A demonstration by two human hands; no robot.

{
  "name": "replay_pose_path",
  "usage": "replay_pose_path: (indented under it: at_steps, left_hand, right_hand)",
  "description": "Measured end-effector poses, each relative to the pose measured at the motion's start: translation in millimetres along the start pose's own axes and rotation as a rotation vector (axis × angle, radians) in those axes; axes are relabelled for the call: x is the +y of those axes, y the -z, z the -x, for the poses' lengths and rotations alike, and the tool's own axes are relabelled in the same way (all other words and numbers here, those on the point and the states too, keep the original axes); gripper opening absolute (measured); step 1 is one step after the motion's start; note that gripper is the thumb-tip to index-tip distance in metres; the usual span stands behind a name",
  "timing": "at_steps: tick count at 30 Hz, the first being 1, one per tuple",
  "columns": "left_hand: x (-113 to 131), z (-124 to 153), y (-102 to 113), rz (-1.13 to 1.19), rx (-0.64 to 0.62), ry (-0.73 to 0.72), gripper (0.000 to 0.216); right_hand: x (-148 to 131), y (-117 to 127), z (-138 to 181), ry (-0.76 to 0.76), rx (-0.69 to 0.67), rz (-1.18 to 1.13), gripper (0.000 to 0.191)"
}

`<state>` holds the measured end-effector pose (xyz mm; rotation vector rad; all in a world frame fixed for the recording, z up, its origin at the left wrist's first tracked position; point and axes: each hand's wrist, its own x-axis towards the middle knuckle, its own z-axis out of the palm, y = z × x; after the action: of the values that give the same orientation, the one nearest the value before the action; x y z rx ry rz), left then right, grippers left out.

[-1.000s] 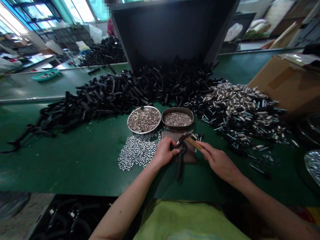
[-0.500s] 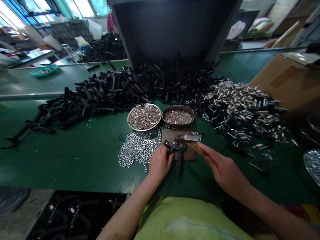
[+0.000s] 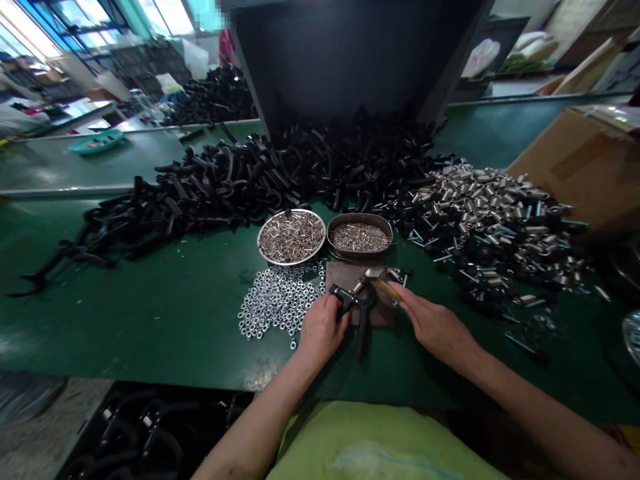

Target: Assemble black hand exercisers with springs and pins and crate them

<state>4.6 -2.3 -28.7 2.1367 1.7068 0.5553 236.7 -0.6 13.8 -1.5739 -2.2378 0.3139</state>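
Note:
My left hand [image 3: 323, 328] grips a black plastic clamp [image 3: 365, 315] by its upper left end. The clamp's handle points toward me, and a small metal spring [image 3: 358, 286] shows near its top. Beneath lies a flat metal plate [image 3: 340, 270], partly covered by the clamp. Closed around a wooden handle, my right hand [image 3: 437, 327] holds a hammer [image 3: 385, 288]. The hammer's head is low over the plate, beside the spring; whether it touches is unclear. Silver nuts or rings [image 3: 275, 301] lie loose left of my left hand.
A round dish [image 3: 259, 248] and an oval tin [image 3: 391, 245] hold small metal pins. Black plastic parts [image 3: 240, 175] are heaped behind them. Springs and bolts [image 3: 493, 220] pile up at right, before a cardboard box [image 3: 575, 167]. A large dark bin [image 3: 360, 60] stands at the back.
The hammer has swung, its head now smaller in view and lower by the spring. My right hand has shifted slightly. My left hand still holds the clamp, and the view has moved a little.

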Motion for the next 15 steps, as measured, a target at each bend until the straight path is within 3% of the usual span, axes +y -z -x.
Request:
replay_pose_path:
  at_steps: [3,8,11,15]
  left_hand:
    - [2,-4,1,-0.024,-0.044,0.026,0.008]
    - [-11,-7,20,0.035,-0.032,0.11,0.009]
    - [-48,3,54,0.053,0.105,0.286,0.016]
    - [-130,39,111,-0.152,0.265,0.632,0.03]
  right_hand:
    - [13,-8,1,-0.049,-0.065,0.022,0.041]
    - [39,-4,33,-0.114,0.107,0.214,0.041]
    - [66,-6,65,-0.132,0.161,0.46,0.042]
    - [97,-8,94,-0.067,0.149,0.612,0.047]
